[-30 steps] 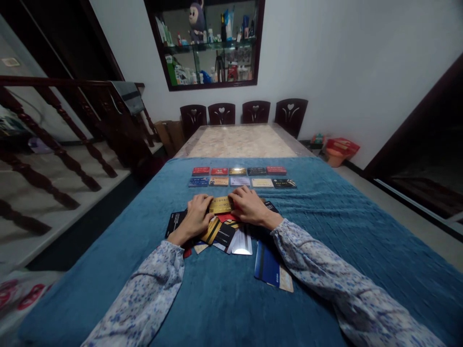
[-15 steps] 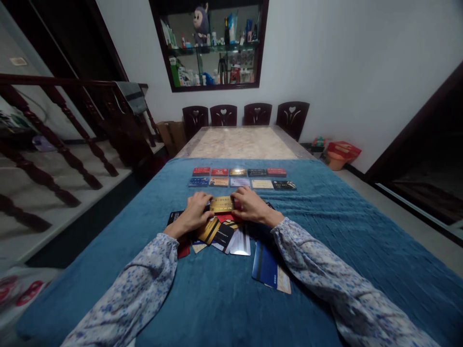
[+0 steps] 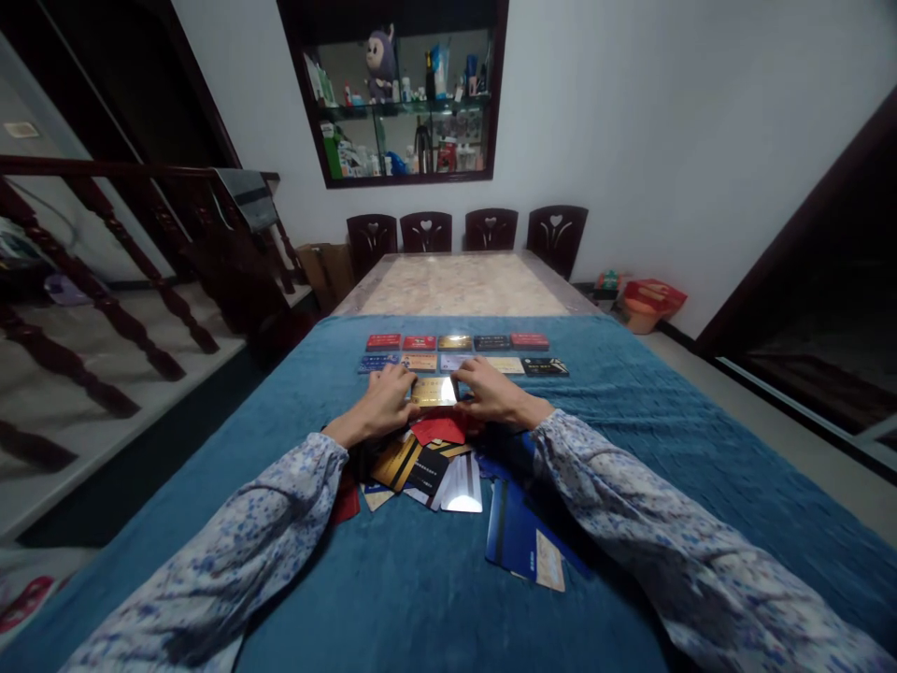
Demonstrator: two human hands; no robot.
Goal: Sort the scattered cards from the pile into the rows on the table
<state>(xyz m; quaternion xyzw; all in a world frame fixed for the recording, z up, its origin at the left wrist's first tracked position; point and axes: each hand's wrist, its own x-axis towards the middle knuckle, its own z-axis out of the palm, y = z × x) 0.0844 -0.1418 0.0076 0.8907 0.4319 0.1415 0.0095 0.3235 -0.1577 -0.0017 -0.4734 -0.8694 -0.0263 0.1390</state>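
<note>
A shiny gold bank card (image 3: 434,392) is held between my two hands above a loose pile of cards. My left hand (image 3: 380,402) grips its left edge with thumb and fingers, and my right hand (image 3: 492,393) grips the right edge. Below it lie a red card (image 3: 439,430), a gold card with a dark stripe (image 3: 397,463), a black card (image 3: 428,471) and a silvery white card (image 3: 462,484). Blue cards (image 3: 519,533) lie by my right forearm. Whether more cards sit behind the gold one, I cannot tell.
Beyond my hands, two rows of cards lie on the blue cloth (image 3: 406,598), among them a red card (image 3: 384,342) and a black card (image 3: 546,366). The bare stone tabletop (image 3: 459,285) continues behind, with several dark chairs (image 3: 491,230) at its far end.
The gold card has been raised slightly off the pile and tilted, so it now reflects brightly. More of the red card beneath shows. The camera view has shifted a little.
</note>
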